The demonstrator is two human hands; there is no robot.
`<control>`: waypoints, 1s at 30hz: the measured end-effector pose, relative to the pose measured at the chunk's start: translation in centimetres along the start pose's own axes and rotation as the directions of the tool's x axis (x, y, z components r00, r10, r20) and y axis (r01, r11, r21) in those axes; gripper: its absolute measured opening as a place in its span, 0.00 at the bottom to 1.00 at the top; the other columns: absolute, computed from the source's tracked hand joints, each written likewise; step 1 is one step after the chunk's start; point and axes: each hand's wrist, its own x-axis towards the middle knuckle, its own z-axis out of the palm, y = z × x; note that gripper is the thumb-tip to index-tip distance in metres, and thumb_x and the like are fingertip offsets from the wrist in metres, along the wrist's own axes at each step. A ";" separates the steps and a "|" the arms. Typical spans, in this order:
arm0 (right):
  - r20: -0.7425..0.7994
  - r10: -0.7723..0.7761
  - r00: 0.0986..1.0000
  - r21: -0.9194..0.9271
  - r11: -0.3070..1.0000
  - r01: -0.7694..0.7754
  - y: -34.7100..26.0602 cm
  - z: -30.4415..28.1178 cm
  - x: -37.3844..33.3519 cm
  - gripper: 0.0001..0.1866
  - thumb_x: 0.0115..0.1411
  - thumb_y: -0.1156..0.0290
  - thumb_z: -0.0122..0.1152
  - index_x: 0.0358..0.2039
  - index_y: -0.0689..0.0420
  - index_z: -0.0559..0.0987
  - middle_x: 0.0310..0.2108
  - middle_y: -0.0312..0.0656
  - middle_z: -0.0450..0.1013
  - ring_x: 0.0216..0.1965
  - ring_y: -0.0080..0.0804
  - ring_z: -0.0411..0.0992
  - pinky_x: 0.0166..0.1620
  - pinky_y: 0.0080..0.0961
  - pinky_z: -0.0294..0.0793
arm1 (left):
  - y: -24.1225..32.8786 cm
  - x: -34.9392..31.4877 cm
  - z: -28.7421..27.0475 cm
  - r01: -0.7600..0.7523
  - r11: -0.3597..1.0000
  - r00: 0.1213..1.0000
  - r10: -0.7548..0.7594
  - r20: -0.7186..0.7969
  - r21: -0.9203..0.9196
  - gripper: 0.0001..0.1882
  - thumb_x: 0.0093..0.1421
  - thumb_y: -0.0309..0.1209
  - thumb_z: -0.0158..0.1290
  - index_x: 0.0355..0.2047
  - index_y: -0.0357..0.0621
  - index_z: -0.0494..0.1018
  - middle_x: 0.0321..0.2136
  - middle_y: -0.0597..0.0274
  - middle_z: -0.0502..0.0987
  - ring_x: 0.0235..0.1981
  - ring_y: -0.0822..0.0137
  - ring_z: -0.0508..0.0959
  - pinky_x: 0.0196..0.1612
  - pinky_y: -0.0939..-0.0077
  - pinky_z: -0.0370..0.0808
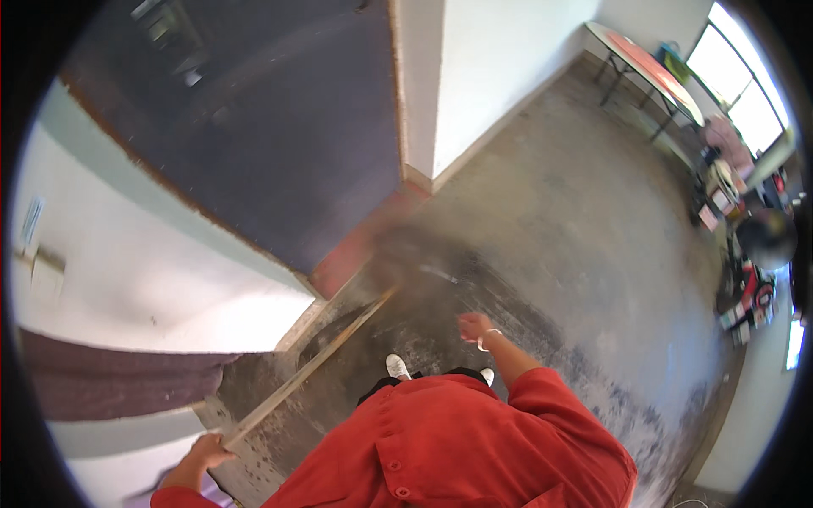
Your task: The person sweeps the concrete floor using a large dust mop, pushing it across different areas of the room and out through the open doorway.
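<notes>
At the lower left, my left hand (208, 452) is closed round the near end of a long wooden pole (309, 369). The pole slants down across the grey floor, away from me and to the right. Its far end blurs into a dark smear near the doorway, and what sits there, if anything, I cannot make out. My right hand (475, 328) hangs in front of me over the floor, a white bracelet (483, 340) on its wrist. Its fingers look loosely curled, with nothing visible in them, though the hand is slightly blurred.
A dark door (279, 127) stands ahead on the left above a reddish threshold (366, 237). White wall (500, 76) runs beyond it. A folding table (644, 68) is at the far right, with parked motorbikes (745, 288) along that side. Purplish cloth (118, 377) hangs at the left.
</notes>
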 end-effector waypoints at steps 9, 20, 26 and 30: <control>0.495 -0.549 0.674 -0.478 0.475 0.739 -19.3 18.1 -2.8 0.28 0.47 0.64 0.52 0.52 0.50 0.64 0.50 0.46 0.62 0.51 0.41 0.62 0.50 0.33 0.65 | 5.1 -4.6 -5.0 -0.099 0.995 0.991 0.095 -0.097 -0.034 0.21 0.38 0.42 0.59 0.28 0.38 0.75 0.22 0.48 0.75 0.28 0.52 0.76 0.31 0.65 0.71; 0.934 -0.030 0.356 -0.351 0.098 0.931 -21.4 35.6 -4.3 0.25 0.41 0.61 0.62 0.43 0.47 0.70 0.45 0.37 0.66 0.49 0.35 0.62 0.46 0.37 0.64 | 5.4 -8.9 -5.1 0.004 0.998 0.997 -0.009 0.080 0.057 0.23 0.49 0.43 0.53 0.37 0.37 0.68 0.30 0.43 0.73 0.33 0.53 0.74 0.34 0.65 0.71; 0.880 -0.067 0.471 -0.467 0.065 0.882 -20.7 35.1 1.2 0.19 0.40 0.63 0.60 0.37 0.46 0.75 0.38 0.35 0.72 0.45 0.36 0.67 0.42 0.38 0.67 | 3.3 0.2 -4.2 -0.181 0.977 0.956 0.202 -0.212 0.116 0.18 0.41 0.44 0.55 0.25 0.42 0.73 0.19 0.50 0.74 0.26 0.51 0.75 0.32 0.60 0.71; 0.729 -0.306 0.613 -0.555 0.261 0.790 -18.5 31.1 4.4 0.15 0.44 0.65 0.54 0.35 0.47 0.76 0.38 0.37 0.72 0.45 0.40 0.67 0.43 0.39 0.68 | 5.7 6.9 -4.8 -0.201 0.972 0.965 0.218 -0.142 0.124 0.17 0.45 0.43 0.52 0.28 0.42 0.70 0.22 0.51 0.75 0.29 0.53 0.76 0.33 0.59 0.71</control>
